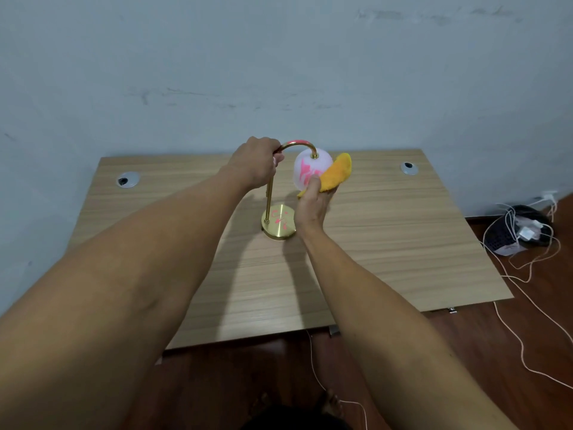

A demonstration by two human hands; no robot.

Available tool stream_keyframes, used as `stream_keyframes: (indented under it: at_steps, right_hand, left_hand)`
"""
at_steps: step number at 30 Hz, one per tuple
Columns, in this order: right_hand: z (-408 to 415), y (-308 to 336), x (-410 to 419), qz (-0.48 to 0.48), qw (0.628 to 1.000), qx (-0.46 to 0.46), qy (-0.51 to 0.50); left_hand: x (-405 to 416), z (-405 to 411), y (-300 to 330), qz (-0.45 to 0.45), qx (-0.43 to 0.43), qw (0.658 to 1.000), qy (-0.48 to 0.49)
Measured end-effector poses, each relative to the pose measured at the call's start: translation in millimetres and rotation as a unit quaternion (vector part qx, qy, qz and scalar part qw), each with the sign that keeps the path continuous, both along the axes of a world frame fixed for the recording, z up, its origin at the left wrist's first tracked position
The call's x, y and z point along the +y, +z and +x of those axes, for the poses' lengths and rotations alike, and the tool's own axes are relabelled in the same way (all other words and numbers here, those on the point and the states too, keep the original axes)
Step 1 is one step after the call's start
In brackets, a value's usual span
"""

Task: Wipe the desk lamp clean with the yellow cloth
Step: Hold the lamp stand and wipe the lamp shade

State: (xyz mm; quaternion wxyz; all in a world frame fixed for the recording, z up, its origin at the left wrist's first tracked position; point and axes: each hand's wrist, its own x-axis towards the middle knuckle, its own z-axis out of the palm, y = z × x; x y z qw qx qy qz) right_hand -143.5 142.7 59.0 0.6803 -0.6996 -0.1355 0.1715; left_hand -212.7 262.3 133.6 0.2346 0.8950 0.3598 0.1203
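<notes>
Against the right side of the lamp (305, 172), your right hand (313, 204) presses the cloth (336, 175); your left hand (255, 164) grips its neck.

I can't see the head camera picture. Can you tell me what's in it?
A person's right hand presses a yellow cloth against the white lamp shade, which has pink marks. Their left hand grips the gold lamp's curved neck; the lamp stands on a wooden desk.
</notes>
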Motion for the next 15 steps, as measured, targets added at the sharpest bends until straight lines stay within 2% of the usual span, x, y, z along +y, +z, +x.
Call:
stream_keyframes:
  at_steps: [2, 5, 6, 8, 11, 12, 13, 15]
  right_hand:
    - [-3.0, 10.0, 1.6, -0.018, 0.999, -0.032, 0.009]
    - [1.3, 13.9, 2.6, -0.069, 0.983, -0.164, 0.05]
    - [4.6, 11.2, 2.5, -0.073, 0.979, -0.181, 0.056]
    - [6.9, 4.6, 0.9, -0.056, 0.986, -0.153, 0.044]
    - [0.8, 2.7, -0.6, -0.017, 1.0, -0.024, 0.004]
    - [-1.6, 6.8, -0.4, -0.02, 1.0, -0.007, 0.002]
    - [-3.2, 11.4, 0.7, -0.028, 0.999, -0.015, 0.01]
    - [-5.8, 17.2, 4.1, -0.055, 0.994, -0.092, 0.036]
  left_hand:
    - [0.6, -1.6, -0.1, 0.0, -0.001, 1.0, 0.002]
    - [0.3, -2.0, -0.2, 0.001, -0.001, 1.0, -0.002]
    - [0.1, -1.5, -0.3, 0.002, -0.001, 1.0, -0.003]
    - [-0.3, -0.6, -0.2, 0.004, -0.001, 1.0, -0.004]
    - [-0.1, -1.0, -1.0, 0.007, 0.001, 1.0, -0.004]
    - [0.1, -1.1, -1.3, 0.008, 0.0, 1.0, -0.004]
    - [0.4, -1.4, -1.6, 0.008, -0.001, 1.0, -0.004]
    - [0.6, -2.1, -1.9, 0.006, -0.004, 1.0, -0.003]
